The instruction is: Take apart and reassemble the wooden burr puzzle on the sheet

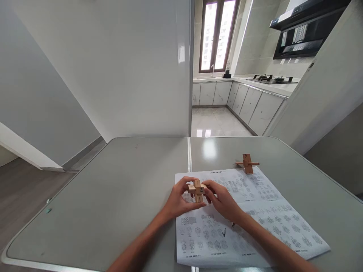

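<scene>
A small wooden interlocking puzzle of crossed blocks, with numbers written on its faces, is held up between both hands over the sheet. My left hand grips it from the left, thumb below and fingers at the top and side. From the right, the fingers of my right hand close on its side near the piece marked 2. Beneath them lies a large printed instruction sheet covered with rows of small diagrams. Part of the puzzle's underside is hidden by fingers.
Past the sheet's top right edge stands another wooden piece with a thin rod through it. The grey table has a seam down the middle. Beyond it are a white wall panel and a kitchen with a gas stove.
</scene>
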Demonstrator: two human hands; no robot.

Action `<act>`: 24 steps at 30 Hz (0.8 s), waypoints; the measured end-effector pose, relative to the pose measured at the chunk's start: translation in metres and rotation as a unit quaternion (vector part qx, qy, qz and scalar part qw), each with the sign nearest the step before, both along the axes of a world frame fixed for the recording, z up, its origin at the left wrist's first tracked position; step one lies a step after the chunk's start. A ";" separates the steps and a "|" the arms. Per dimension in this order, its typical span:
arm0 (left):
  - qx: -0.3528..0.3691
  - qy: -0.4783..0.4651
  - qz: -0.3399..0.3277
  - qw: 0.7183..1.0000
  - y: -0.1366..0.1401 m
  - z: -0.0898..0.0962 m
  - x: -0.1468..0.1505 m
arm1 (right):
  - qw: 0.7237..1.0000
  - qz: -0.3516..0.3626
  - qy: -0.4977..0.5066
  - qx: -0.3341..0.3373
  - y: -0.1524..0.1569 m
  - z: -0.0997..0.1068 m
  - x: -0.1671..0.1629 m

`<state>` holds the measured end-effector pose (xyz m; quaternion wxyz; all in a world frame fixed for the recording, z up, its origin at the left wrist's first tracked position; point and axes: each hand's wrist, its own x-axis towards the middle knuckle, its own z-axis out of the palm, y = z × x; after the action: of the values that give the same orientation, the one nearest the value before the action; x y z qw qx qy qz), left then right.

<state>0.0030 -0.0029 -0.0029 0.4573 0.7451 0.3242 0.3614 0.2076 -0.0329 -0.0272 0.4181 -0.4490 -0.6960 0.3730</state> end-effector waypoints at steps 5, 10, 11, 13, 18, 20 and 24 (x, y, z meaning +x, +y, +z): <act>0.013 -0.009 -0.003 1.000 0.001 -0.001 0.000 | 0.991 0.073 0.074 -0.085 0.002 0.000 0.002; 0.012 -0.012 -0.016 1.000 0.001 0.000 0.000 | 0.971 0.109 0.145 -0.156 0.004 0.006 0.003; 0.002 -0.011 -0.022 1.000 0.001 0.000 -0.001 | 0.966 0.115 0.156 -0.170 0.004 0.008 0.003; -0.025 -0.013 -0.031 0.999 0.001 0.001 0.000 | 0.954 0.126 0.181 -0.202 0.004 0.010 0.002; -0.071 -0.031 0.020 0.997 0.004 -0.002 0.001 | 0.907 0.077 0.304 -0.280 0.010 0.008 0.005; -0.069 -0.032 0.053 0.996 0.007 -0.005 0.002 | 0.875 0.036 0.375 -0.303 0.016 0.006 0.011; -0.060 -0.011 0.094 0.994 0.010 -0.009 0.002 | 0.790 -0.041 0.531 -0.305 0.030 -0.001 0.029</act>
<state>0.0053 0.0067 -0.0116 0.4689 0.6785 0.4089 0.3907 0.2367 -0.0028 -0.0279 0.5783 -0.3122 -0.1956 0.7279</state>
